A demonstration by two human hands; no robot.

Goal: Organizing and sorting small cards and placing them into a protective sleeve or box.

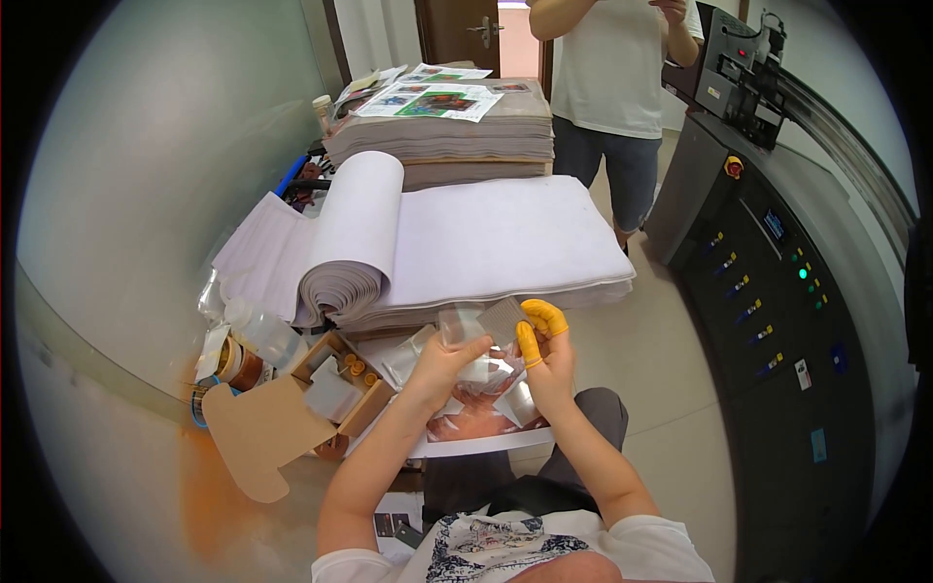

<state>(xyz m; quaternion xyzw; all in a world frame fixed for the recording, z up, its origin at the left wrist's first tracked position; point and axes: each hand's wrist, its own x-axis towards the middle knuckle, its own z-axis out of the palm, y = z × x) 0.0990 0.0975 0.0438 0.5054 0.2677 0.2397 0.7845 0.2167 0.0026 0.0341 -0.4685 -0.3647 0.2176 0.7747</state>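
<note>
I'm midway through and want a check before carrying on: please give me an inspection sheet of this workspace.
Surface: white sheet stack ahead, a partly rolled white sheet at its left; a white-edged tray or board over the lap.
Work things: clear film and a small grey flat piece, held above the tray or board.
Clutter: open cardboard box with small yellow rings; clear bottle at left.
Hands: left hand grips the film; right hand, yellow covers on two fingers, pinches the grey piece.
Cables: a dark loop atop the machine may be one.
Surroundings: dark machine at right, green light lit; a person stands beyond the stack.
</note>
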